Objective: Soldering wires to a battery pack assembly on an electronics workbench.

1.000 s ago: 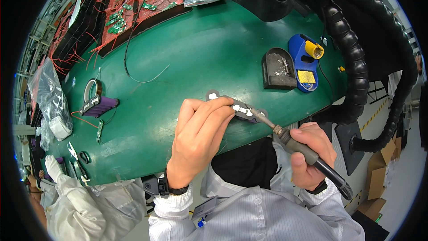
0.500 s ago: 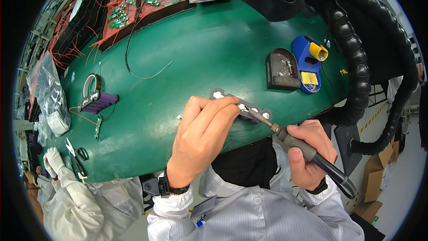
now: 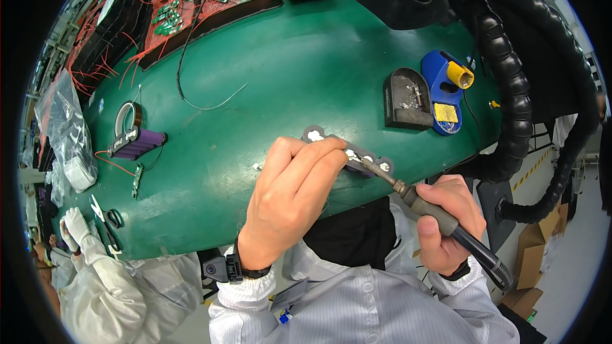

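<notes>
My right hand (image 3: pixel 451 223) is wrapped round the grey handle of a soldering iron (image 3: pixel 424 207). The iron's tip points up and left, onto or just above a dark grey battery pack (image 3: pixel 370 159) with white round spots on its top. My left hand (image 3: pixel 294 194) leans over the same pack, fingers pressed together, with the fingertips close to the iron's tip. Whatever those fingertips pinch is hidden, as is my left thumb. The pack stands on a green table mat (image 3: pixel 255 114), partly covered by my left hand.
A black tray (image 3: pixel 408 102) and a blue iron stand (image 3: pixel 440 83) with yellow sponge lie to the right, below thick black hoses (image 3: pixel 503 70). Leftward are a purple battery pack (image 3: pixel 137 143), a tape roll (image 3: pixel 127 118) and scissors (image 3: pixel 107 226). A co-worker's gloved hand (image 3: pixel 76 226) shows lower left.
The view has shifted slightly. My right hand and the soldering iron sit a little lower and farther right in it; my left hand stays over the pack, its fingers still together.
</notes>
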